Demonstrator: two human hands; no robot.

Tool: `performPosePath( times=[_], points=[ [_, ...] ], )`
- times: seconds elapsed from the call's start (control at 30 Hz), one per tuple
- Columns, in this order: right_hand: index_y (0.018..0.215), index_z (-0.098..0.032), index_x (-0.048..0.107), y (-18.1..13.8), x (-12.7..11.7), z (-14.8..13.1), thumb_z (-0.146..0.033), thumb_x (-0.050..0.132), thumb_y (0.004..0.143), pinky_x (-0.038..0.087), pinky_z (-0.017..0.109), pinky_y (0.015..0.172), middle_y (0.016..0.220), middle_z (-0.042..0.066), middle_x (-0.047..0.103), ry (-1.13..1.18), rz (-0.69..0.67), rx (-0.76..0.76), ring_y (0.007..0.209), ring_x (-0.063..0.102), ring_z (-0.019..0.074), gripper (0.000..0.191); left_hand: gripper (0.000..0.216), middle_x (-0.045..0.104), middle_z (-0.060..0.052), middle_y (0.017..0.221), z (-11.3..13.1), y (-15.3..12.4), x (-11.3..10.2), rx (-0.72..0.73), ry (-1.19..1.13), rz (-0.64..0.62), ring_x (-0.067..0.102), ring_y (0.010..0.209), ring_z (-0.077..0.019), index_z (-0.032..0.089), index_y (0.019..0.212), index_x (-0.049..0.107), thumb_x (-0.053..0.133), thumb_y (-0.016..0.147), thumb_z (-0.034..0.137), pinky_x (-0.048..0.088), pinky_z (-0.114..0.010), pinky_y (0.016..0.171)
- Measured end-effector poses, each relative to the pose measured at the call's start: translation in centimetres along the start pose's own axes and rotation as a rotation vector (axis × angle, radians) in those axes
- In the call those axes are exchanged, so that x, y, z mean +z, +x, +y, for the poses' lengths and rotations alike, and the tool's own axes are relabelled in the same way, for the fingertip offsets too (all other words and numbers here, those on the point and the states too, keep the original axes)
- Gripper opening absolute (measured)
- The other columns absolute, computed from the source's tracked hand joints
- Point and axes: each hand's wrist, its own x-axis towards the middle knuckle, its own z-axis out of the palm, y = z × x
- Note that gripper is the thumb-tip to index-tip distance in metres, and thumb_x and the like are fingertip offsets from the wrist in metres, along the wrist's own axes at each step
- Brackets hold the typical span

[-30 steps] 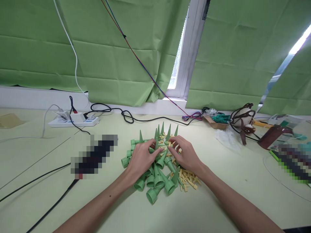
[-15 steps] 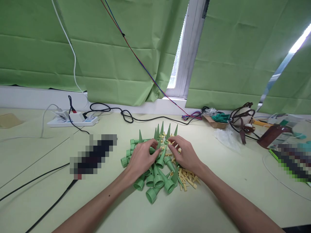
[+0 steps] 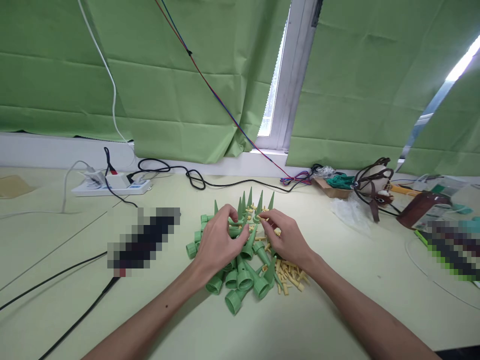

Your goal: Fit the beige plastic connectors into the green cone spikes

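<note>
A pile of green cone-shaped nozzles (image 3: 243, 275) lies in front of me, with several more cones (image 3: 250, 199) standing upright behind it. My left hand (image 3: 222, 237) is over the pile's left side, thumb and fingers apart, with green cones visible in the gap. My right hand (image 3: 287, 232) is at the right side, thumb and fingertips pinched on a small yellow peg (image 3: 261, 218), partly hidden by the fingers. Below that hand lies a heap of small yellow pegs (image 3: 292, 277), touching the green cones.
A power strip (image 3: 112, 187) with plugs stands at the back left, its black cable (image 3: 232, 184) running along the wall. A blurred dark object (image 3: 146, 242) lies left of the pile. At right are a clear plastic bag (image 3: 350, 215), a cardboard box (image 3: 330, 189) and a brown container (image 3: 423, 210).
My left hand's fingers have spread wider, away from the thumb. The right hand has shifted very slightly and stays pinched. The pile looks the same.
</note>
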Motion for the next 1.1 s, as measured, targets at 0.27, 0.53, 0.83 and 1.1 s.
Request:
performPosePath(
  times=[0.27, 0.53, 0.83, 1.1],
  points=[
    [0.099, -0.019, 0.059, -0.2, 0.1, -0.1, -0.017, 0.039, 0.099, 0.046, 0.03, 0.066, 0.069, 0.001, 0.056, 0.115, -0.002, -0.014, 0.062, 0.054, 0.015, 0.02, 0.008, 0.057, 0.0, 0.082, 0.0, -0.4, 0.0, 0.255, -0.033, -0.096, 0.05, 0.064, -0.0123, 0.019, 0.091, 0.056, 0.054, 0.091, 0.026, 0.036, -0.024, 0.058],
    [0.099, -0.019, 0.059, -0.3, 0.5, 0.0, -0.015, 0.04, 0.099, 0.045, 0.027, 0.065, 0.068, 0.0, 0.055, 0.135, -0.012, -0.048, 0.061, 0.054, 0.0131, 0.019, 0.017, 0.058, -0.003, 0.091, -0.7, -0.3, 0.5, 0.323, -0.012, -0.198, 0.055, 0.073, -0.0145, 0.019, 0.099, 0.061, 0.046, 0.098, 0.026, 0.04, -0.025, 0.063],
    [0.094, -0.018, 0.06, -0.2, 0.4, 0.0, -0.019, 0.048, 0.097, 0.044, 0.028, 0.067, 0.082, 0.004, 0.061, 0.026, -0.028, -0.072, 0.072, 0.055, 0.0155, 0.012, 0.019, 0.054, -0.002, 0.086, -1.1, -0.2, 0.6, 0.361, 0.014, -0.208, 0.052, 0.071, -0.0138, 0.018, 0.095, 0.061, 0.043, 0.099, 0.023, 0.041, -0.026, 0.063],
    [0.087, -0.018, 0.058, -0.3, 0.4, -0.1, -0.021, 0.051, 0.096, 0.042, 0.026, 0.062, 0.075, 0.002, 0.057, 0.006, -0.037, -0.076, 0.066, 0.052, 0.0143, 0.011, 0.015, 0.055, -0.002, 0.087, -1.0, -0.2, 0.5, 0.363, 0.009, -0.172, 0.053, 0.069, -0.013, 0.018, 0.099, 0.061, 0.046, 0.097, 0.02, 0.04, -0.025, 0.06]
  ],
)
